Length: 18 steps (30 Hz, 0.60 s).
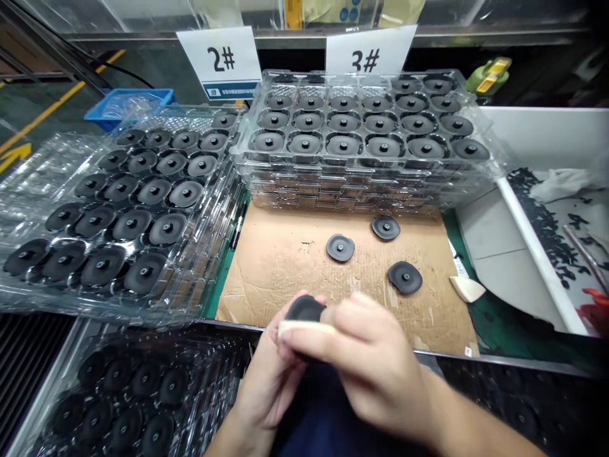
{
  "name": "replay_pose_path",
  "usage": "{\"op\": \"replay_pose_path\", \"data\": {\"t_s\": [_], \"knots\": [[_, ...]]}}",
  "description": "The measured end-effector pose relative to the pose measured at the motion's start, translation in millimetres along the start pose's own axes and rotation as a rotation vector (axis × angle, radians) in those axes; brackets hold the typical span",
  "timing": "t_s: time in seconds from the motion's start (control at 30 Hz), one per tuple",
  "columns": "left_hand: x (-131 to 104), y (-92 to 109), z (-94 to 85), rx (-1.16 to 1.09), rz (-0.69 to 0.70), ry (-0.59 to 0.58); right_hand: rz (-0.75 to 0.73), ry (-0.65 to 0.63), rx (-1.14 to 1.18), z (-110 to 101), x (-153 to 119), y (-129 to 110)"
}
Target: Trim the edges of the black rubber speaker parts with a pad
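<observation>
Near the front edge of a brown cardboard sheet (285,254), my left hand (273,374) holds a black disc (304,309) between its fingers. My right hand (375,362) is closed around a thin cream-coloured piece (307,327), whose edge lies against or just in front of the disc. The two hands are close together, and the lower part of the disc is hidden. Beyond them, three loose black parts lie on the cardboard: one left of centre (340,247), one farther back (386,228) and one to the right (405,278).
Stacked clear trays of black discs stand at the back (342,158) and left (128,222). More trays sit lower left (124,400). A cream wedge (467,289) lies right of the cardboard, beside a white bin (542,254) with small black pieces. A blue basket (99,117) is behind.
</observation>
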<state>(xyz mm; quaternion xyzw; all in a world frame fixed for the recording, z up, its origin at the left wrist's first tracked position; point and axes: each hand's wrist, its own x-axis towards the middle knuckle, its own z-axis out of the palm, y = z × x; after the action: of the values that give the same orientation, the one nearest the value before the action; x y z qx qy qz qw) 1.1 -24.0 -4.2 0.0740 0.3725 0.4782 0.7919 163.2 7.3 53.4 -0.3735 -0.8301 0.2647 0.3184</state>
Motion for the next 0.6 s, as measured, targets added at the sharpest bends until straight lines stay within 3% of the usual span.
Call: {"op": "replay_pose_path", "data": {"t_s": [0.1,0.17,0.23,0.37,0.47,0.6], "knots": [[-3.1,-0.7,-2.3,0.034,0.084,0.102,0.141,-0.045,-0.065,7.4,3.4,-1.3],[-4.8,-0.5,-1.8,0.034,0.073,0.117,0.101,0.003,0.007,13.3,2.3,-1.4],[-4.8,0.4,0.2,0.054,0.078,0.115,0.080,0.009,0.083,16.2,1.4,-3.0],[-2.5,3.7,3.3,0.058,0.148,0.106,0.124,-0.105,0.016,13.2,3.6,-7.6],[-1.0,4.7,2.5,0.016,0.105,0.080,0.022,-0.033,0.086,13.5,6.3,-7.1],[1.3,4.3,-3.6,-0.008,0.191,0.053,0.187,-0.018,0.161,17.2,2.3,7.2]]}}
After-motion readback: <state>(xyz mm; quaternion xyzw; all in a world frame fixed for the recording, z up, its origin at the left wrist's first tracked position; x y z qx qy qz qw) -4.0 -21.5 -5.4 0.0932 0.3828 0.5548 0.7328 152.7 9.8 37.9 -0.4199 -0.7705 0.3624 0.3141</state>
